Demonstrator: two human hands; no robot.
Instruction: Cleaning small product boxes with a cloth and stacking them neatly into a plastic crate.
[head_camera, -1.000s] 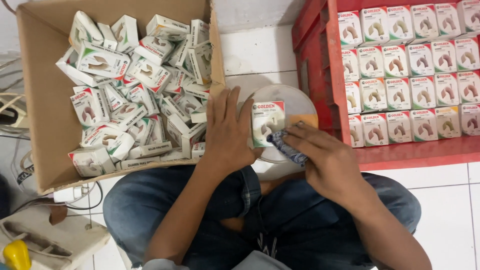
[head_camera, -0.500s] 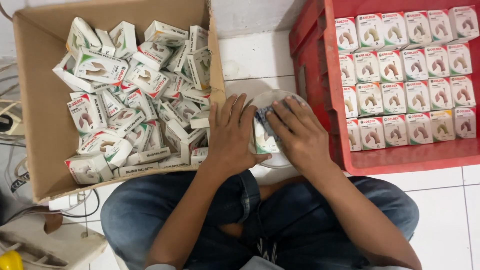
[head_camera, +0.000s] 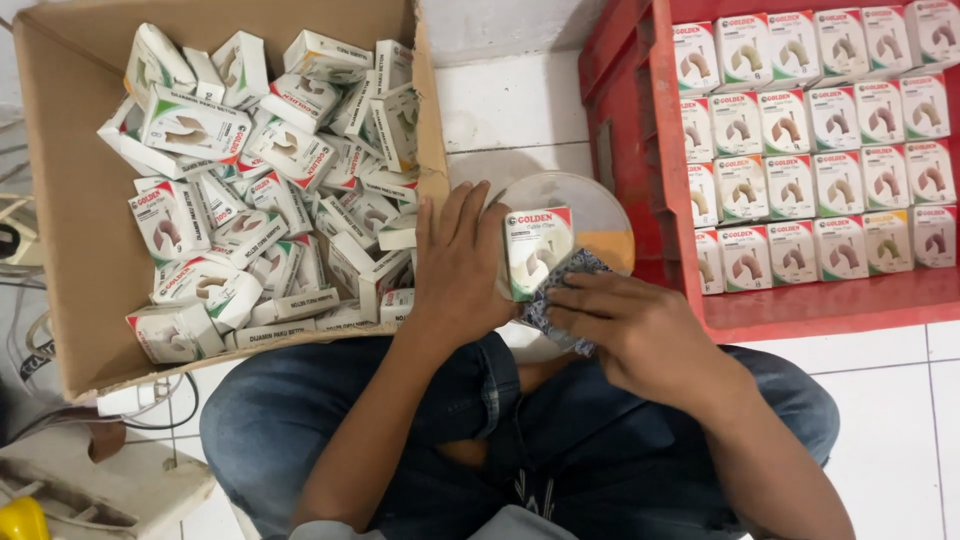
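Red crate (head_camera: 655, 180) cut off right.

My left hand (head_camera: 460, 265) grips a small white box (head_camera: 537, 250) over a round lid (head_camera: 590, 215); my right hand (head_camera: 640, 335) presses what looks like patterned cloth (head_camera: 560, 290) against it.

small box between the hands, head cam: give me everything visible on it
The small white cardboard box has a red band on top, green trim and a picture of a curved tan part. It is closed, upright, front to the camera, over the round translucent plastic lid. The left hand grips its left side; the right hand presses a blue patterned cloth against its lower edge.
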